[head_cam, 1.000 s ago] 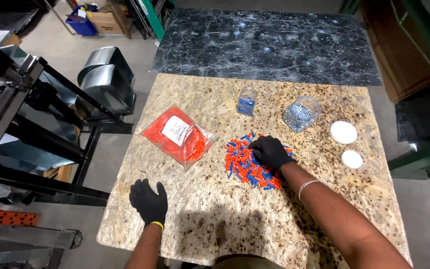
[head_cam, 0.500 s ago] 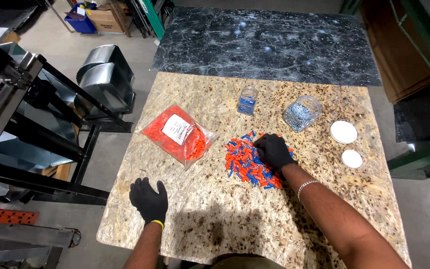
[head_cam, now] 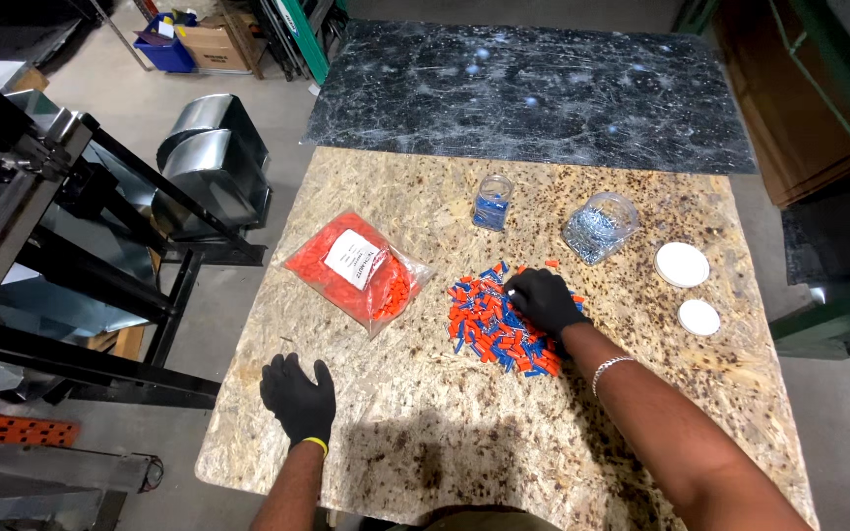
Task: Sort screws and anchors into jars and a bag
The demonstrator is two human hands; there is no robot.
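A heap of small orange and blue plastic caps (head_cam: 489,324) lies near the middle of a chipboard tabletop (head_cam: 425,442). My right hand (head_cam: 541,298), in a black glove, rests on the heap's right side with its fingers curled among the pieces; whether it pinches one I cannot tell. My left hand (head_cam: 297,395), also gloved, lies flat on the board near the front left edge, fingers spread, holding nothing. A clear bag of orange caps (head_cam: 358,267) lies to the left of the heap.
Behind the heap stand a small clear jar with blue pieces (head_cam: 492,203) and a wider clear jar of silvery parts (head_cam: 597,226). Two white lids (head_cam: 682,265) lie at the right. A dark marble slab (head_cam: 533,88) adjoins the far edge. Black metal framework (head_cam: 61,226) stands left.
My right hand has shifted slightly within the heap. The left hand stays flat in the same spot.
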